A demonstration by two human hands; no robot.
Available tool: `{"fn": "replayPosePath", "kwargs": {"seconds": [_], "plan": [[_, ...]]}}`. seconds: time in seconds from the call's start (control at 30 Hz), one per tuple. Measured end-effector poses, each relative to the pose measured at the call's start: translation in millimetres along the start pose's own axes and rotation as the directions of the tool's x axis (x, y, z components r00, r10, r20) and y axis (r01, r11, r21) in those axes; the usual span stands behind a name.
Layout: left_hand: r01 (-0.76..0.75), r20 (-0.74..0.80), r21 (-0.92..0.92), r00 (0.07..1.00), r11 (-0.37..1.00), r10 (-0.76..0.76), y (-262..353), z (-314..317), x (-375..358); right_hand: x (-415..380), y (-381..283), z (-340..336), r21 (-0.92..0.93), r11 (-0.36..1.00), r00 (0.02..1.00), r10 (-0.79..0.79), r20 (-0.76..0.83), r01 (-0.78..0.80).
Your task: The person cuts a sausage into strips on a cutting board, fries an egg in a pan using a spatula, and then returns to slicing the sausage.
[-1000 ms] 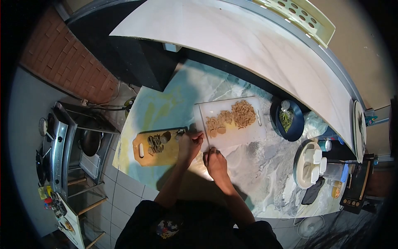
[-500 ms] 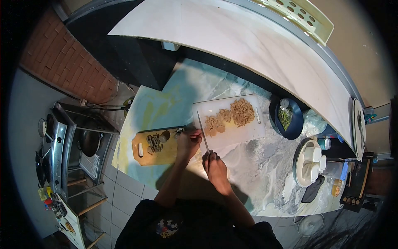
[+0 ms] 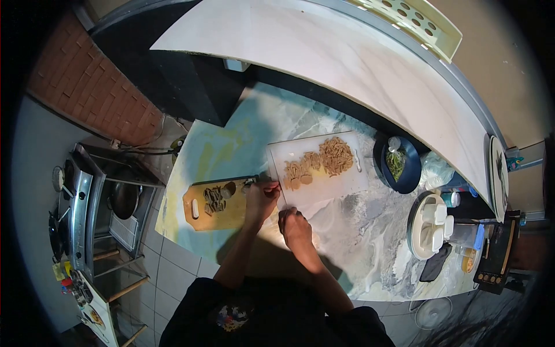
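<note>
My right hand (image 3: 295, 224) is closed at the near left corner of the white cutting board (image 3: 332, 188). The knife seen in it half a second ago is barely visible now, its blade seemingly turned edge-on. My left hand (image 3: 263, 199) is just to the left, fingers bent together beside the board's left edge; what they pinch, if anything, is hidden. Piles of light brown strips (image 3: 335, 156) and round slices (image 3: 298, 174) lie on the white board. Partly behind my left hand is a wooden board (image 3: 231, 218) bearing dark sliced pieces (image 3: 215, 199) and a round piece (image 3: 229, 188).
To the right stand a dark blue bowl (image 3: 411, 173) with greens, a clear plastic bag (image 3: 435, 170), and a round tray (image 3: 417, 243) with white containers. A dark cloth (image 3: 435, 264) lies nearby. A gas stove (image 3: 80, 202) is at the left; a raised counter (image 3: 347, 63) runs along the back.
My right hand has shifted slightly left and up, and the knife blade that showed along the board's left edge is hardly visible now. My left hand has stayed almost in place.
</note>
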State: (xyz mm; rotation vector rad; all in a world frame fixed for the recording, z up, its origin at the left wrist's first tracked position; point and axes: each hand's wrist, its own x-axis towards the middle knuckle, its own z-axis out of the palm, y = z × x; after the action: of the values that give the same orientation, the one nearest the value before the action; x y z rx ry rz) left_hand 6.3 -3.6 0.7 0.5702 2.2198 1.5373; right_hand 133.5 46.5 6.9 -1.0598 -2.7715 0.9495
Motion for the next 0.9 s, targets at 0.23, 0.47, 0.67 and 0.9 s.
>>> {"fn": "replayPosePath", "kwargs": {"seconds": [0.23, 0.47, 0.67, 0.9], "plan": [[-0.019, 0.000, 0.030, 1.000, 0.999, 0.019, -8, 5, 1, 1, 0, -12, 0.091, 0.994, 0.996, -0.052, -0.077, 0.059], [-0.202, 0.022, 0.025, 0.979, 0.979, 0.202, -13, 11, 18, -9, 7, -29, 0.144, 0.988, 0.985, -0.027, -0.169, 0.051], [-0.232, -0.011, 0.005, 0.973, 0.973, 0.232, -16, 12, 23, -13, 15, -35, 0.193, 0.979, 0.975, -0.017, -0.221, 0.061], [-0.379, 0.177, 0.260, 0.923, 0.888, 0.342, 11, 15, 17, -12, 19, -40, 0.306, 0.952, 0.982, 0.037, -0.187, 0.022]]}}
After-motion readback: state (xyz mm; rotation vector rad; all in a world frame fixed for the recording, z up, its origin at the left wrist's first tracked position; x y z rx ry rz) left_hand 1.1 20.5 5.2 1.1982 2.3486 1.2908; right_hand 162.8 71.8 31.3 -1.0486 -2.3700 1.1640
